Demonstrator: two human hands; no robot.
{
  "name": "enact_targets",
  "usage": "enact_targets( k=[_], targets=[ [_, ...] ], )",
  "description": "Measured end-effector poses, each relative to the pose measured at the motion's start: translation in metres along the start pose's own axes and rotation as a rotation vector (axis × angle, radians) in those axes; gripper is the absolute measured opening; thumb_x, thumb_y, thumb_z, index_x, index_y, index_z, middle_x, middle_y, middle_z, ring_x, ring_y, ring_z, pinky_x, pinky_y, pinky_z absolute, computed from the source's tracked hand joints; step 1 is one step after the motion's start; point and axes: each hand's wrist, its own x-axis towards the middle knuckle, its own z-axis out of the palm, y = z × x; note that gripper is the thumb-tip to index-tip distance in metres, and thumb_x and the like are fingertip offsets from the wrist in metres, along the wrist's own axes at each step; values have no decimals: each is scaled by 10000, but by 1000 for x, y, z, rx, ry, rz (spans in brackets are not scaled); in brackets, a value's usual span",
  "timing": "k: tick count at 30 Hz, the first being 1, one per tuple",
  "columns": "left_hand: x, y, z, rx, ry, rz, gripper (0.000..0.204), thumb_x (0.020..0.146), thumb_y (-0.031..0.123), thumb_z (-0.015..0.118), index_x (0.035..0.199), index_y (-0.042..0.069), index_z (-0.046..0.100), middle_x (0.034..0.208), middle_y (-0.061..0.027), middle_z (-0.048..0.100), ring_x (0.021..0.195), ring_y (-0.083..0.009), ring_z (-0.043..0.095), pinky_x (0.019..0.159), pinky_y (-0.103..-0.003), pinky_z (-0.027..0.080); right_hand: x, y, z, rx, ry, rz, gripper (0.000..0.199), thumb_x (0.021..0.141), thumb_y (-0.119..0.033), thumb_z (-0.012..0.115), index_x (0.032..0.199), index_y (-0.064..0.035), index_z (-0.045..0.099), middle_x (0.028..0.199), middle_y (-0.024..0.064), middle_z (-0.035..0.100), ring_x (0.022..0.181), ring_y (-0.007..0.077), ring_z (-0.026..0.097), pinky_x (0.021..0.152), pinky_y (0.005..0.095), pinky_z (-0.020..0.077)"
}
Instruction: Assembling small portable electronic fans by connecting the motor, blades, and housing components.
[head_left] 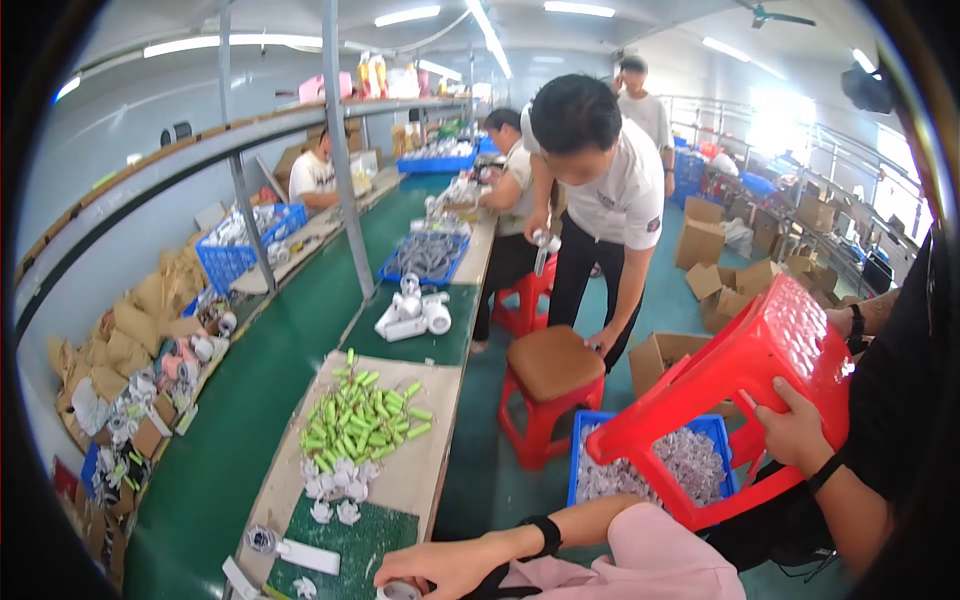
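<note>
A red plastic stool (790, 335) is held tilted at the right, its legs pointing down and left. My right hand (795, 430), with a black band at the wrist, grips it near the seat edge. The hand of a person in black (862, 318) is by the stool's far side; its fingers are hidden. My left hand (450, 568) rests at the bench's near end, fingers curled over a white round part (400, 590) cut off by the lower edge. Beside it lie a white fan-like piece with a clear head (305, 555) and small white propeller-shaped parts (348, 512).
Green wired battery cells (365, 415) are heaped on cardboard on the bench. White device bodies (413, 312) and a blue tray of grey parts (430, 255) lie beyond. A person in white (625, 190) leans over a brown-topped stool (556, 362). A blue crate (578, 455) stands below the red stool.
</note>
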Motion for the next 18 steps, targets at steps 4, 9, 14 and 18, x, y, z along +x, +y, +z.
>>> enact_targets(
  k=[4, 9, 14, 18],
  targets=[
    [-9, -7, -9, 49, 81, -30, 363, 898, 291, 471, 1090, -11, 532, 956, -116, 623, 816, -216, 610, 689, -351, 511, -2, 10, -2, 113, -9, -6, 430, 742, -223, 672, 1063, 10, 506, 965, 166, 527, 810, 278, 572, 674, 338, 477],
    [-14, -7, -11, 84, 137, -23, 369, 886, 286, 480, 1096, -15, 524, 962, -120, 618, 817, -221, 608, 683, -355, 510, -2, 20, 3, 246, -79, 56, 439, 735, -205, 661, 1046, 43, 476, 985, 170, 492, 809, 262, 568, 669, 327, 479],
    [-45, -6, 3, 0, 78, 46, 351, 881, 240, 497, 1122, -15, 511, 982, -116, 614, 842, -218, 604, 709, -347, 497, -1, 23, 5, 154, -125, 16, 490, 797, -230, 646, 1174, 2, 439, 1037, 144, 493, 753, 229, 591, 660, 315, 476],
    [-49, 5, 16, -47, -34, 88, 360, 873, 212, 501, 1144, -25, 503, 989, -129, 615, 856, -227, 609, 733, -341, 492, 7, 24, 5, 268, -123, 34, 476, 767, -214, 661, 1129, 36, 476, 975, 144, 505, 701, 219, 590, 617, 301, 491]
  ],
)
